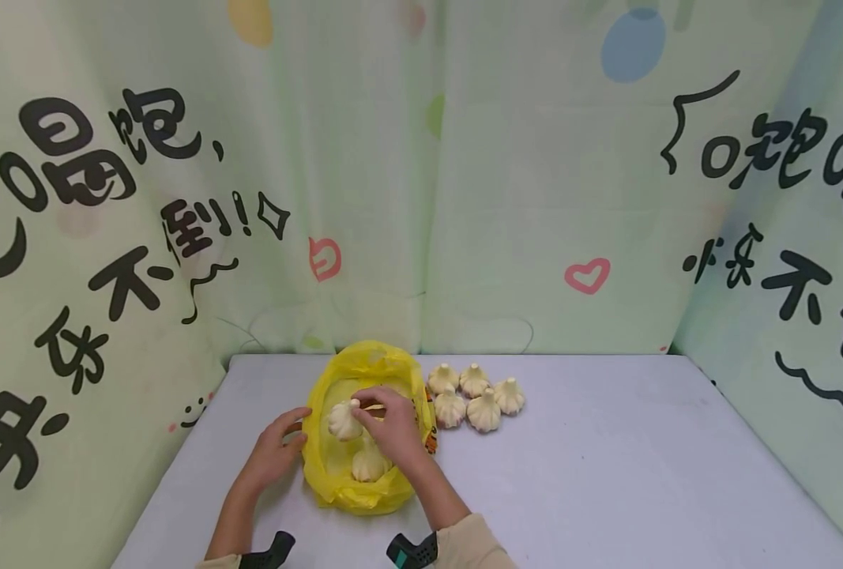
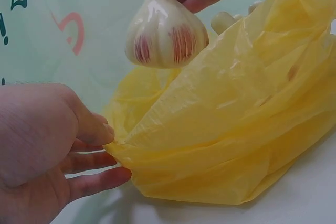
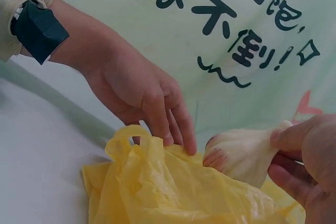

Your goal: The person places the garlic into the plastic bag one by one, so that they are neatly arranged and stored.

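A white garlic bulb (image 1: 344,420) with purple streaks hangs by its stem from my right hand (image 1: 395,427), which pinches it between thumb and fingers over the opening of a yellow plastic bag (image 1: 367,499). In the left wrist view this bulb (image 2: 167,30) shows above the bag's rim. Another garlic bulb (image 1: 370,465) lies inside the bag, near its front end. At the bag's left side, my left hand (image 1: 276,449) holds the rim with its fingertips (image 2: 107,178).
Several garlic bulbs (image 1: 483,411) sit grouped on the white table (image 1: 606,474), just right of the bag. A pale green printed curtain (image 1: 492,197) stands behind the table and along its sides.
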